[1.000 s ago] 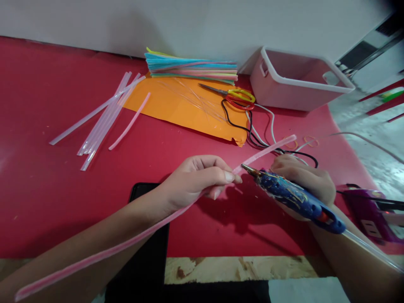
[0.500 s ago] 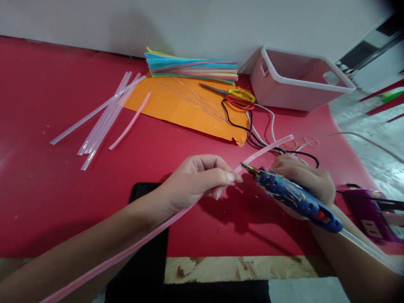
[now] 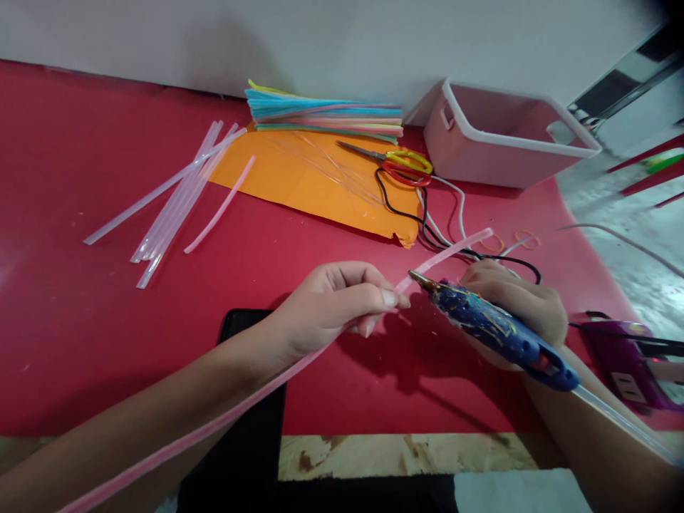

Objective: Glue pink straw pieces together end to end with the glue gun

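Observation:
Between thumb and fingers, my left hand (image 3: pixel 342 303) pinches a long pink pipe cleaner (image 3: pixel 214 425). One end of it sticks out past my fingertips to the upper right, and the long part runs down to the lower left. My right hand (image 3: pixel 513 310) is wrapped round a blue hot glue gun (image 3: pixel 481 320) streaked with dried glue. The gun's metal nozzle points left and lies at the pipe cleaner, just beyond my left fingertips; whether it touches cannot be made out. A clear glue stick (image 3: pixel 623 424) protrudes from the gun's back.
Behind lie a bundle of coloured pipe cleaners (image 3: pixel 325 114), an orange envelope (image 3: pixel 299 178), scissors (image 3: pixel 406 164) and a pink bin (image 3: pixel 481 153). Glue sticks (image 3: pixel 176 196) and a short pink piece (image 3: pixel 220 206) are left. Cables, a purple power strip (image 3: pixel 620 356) and a black phone (image 3: pixel 246 427) are nearer.
The glue gun's nozzle has shifted very slightly up along the pipe cleaner. The pipe cleaner's free end has moved a touch left; my left hand stays nearly still.

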The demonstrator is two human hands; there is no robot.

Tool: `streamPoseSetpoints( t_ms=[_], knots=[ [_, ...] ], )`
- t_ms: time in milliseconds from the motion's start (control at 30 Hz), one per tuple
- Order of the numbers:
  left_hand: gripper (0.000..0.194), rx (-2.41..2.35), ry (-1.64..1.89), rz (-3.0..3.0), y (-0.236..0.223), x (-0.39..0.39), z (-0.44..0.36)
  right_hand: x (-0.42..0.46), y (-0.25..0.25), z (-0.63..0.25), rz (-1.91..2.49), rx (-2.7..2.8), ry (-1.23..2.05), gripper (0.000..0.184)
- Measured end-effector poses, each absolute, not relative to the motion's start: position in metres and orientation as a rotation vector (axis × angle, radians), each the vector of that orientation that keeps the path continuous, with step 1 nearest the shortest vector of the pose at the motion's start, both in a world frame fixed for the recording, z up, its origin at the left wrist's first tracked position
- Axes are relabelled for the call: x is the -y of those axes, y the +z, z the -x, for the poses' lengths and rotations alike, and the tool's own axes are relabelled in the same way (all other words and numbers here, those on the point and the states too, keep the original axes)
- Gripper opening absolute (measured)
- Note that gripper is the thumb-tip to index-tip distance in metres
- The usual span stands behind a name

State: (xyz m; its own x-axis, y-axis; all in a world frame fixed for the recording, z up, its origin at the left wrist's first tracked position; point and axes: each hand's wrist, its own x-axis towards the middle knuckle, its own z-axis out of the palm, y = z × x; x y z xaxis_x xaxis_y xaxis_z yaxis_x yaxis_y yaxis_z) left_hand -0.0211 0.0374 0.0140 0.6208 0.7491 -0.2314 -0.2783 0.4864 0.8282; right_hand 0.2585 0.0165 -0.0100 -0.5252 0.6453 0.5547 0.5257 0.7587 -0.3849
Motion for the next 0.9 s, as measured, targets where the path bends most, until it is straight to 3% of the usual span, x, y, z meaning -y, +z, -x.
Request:
streamPoseSetpoints(
  t_ms=[900],
  knots=[
    [0.013, -0.561, 0.672, -0.748, 0.0084, -0.0384, 0.0242, -0.0158, -0.0131, -0.2632, 0.915, 2.219, 0.231, 0.016]
  ],
)
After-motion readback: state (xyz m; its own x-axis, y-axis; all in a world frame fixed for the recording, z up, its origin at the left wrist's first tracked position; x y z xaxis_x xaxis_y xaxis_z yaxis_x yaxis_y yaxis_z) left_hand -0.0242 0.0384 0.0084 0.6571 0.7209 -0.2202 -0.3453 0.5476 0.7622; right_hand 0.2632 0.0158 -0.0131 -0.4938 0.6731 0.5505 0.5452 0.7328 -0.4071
